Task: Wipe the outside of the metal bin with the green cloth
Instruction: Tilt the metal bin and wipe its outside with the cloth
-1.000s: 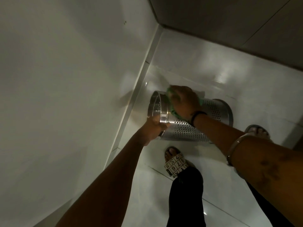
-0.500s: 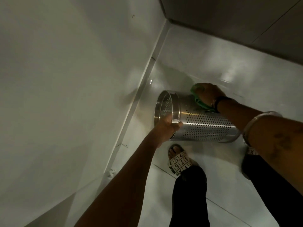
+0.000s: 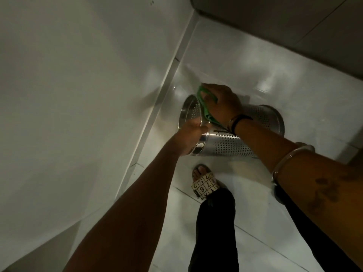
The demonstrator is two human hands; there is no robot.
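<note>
Pale glossy floor tiles are seen from above, bounded on the left by a plain white wall and at the far edge by a darker wall; the two meet in the corner at the top of the view. Light is dim, and soft reflections are shown on the floor near the far edge.

The metal bin is held off the floor on its side, close to the left wall, with its open mouth turned toward that wall and its closed base pointed to the right. Its side is perforated with rows of small holes, and a smooth polished band runs round the rim. Nothing can be made out inside the bin; only the perforated inner wall is seen through the mouth.

The rim is gripped by the left hand, whose fingers are closed round the near edge of the mouth. The green cloth is pressed against the outside of the bin just behind the rim by the right hand, whose fingers are spread and curled over the cloth. A dark band is worn at the right wrist and a metal bangle higher on the forearm.

Below the bin, a foot in a patterned sandal is planted on the floor, with a dark trouser leg above it.
</note>
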